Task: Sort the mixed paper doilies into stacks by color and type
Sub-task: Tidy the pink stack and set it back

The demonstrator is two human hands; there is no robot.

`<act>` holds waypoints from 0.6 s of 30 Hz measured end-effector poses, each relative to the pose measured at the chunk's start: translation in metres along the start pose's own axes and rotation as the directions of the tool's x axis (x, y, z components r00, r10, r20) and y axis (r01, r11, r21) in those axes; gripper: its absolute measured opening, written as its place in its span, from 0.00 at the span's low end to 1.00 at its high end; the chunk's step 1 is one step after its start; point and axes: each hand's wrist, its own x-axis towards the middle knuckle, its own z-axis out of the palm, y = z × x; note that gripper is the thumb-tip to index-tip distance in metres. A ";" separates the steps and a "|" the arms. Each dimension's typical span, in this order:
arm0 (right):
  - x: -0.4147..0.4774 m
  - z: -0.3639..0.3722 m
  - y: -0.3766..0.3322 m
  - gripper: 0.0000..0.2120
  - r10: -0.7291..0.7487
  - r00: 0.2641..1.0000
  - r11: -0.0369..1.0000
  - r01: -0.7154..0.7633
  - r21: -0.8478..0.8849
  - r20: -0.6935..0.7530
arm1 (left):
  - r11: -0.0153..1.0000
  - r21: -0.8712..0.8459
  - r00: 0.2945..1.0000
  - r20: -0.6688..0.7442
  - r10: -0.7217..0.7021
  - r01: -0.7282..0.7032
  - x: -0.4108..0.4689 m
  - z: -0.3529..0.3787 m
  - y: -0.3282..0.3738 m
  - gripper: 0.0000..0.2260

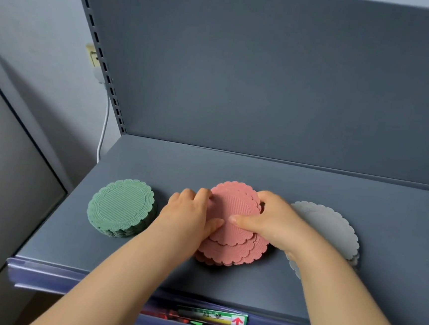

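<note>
Pink doilies sit on the shelf between the green stack and grey stack, our left hand and right hand curled round their edges, we judge, to square the pile.

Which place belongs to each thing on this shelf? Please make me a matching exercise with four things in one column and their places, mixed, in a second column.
Things:
1. green doily stack
2. pink doily stack
3. grey doily stack
4. label with red arrow

Places:
A. gripped between the left hand and the right hand
B. front edge of the shelf
C. left end of the row
D. right end of the row

Pairs: 1-C, 2-A, 3-D, 4-B
</note>
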 end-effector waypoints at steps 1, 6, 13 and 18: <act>-0.002 0.002 0.001 0.19 -0.004 1.000 1.000 0.004 0.010 -0.029 | 1.000 0.002 1.000 -0.008 0.005 -0.005 0.000 0.001 -0.001 0.24; -0.005 0.005 0.002 0.22 -0.021 0.997 1.000 0.020 -0.018 -0.074 | 0.999 0.027 0.999 -0.045 0.027 -0.026 -0.001 0.005 -0.003 0.25; -0.004 0.004 0.002 0.18 -0.029 0.999 0.991 0.031 0.130 -0.018 | 0.998 0.065 0.999 -0.044 0.027 -0.024 0.002 0.007 -0.004 0.25; -0.001 -0.002 -0.001 0.21 0.003 0.997 0.986 -0.016 0.168 0.076 | 0.998 0.050 0.998 -0.043 0.039 -0.037 0.002 0.007 -0.005 0.24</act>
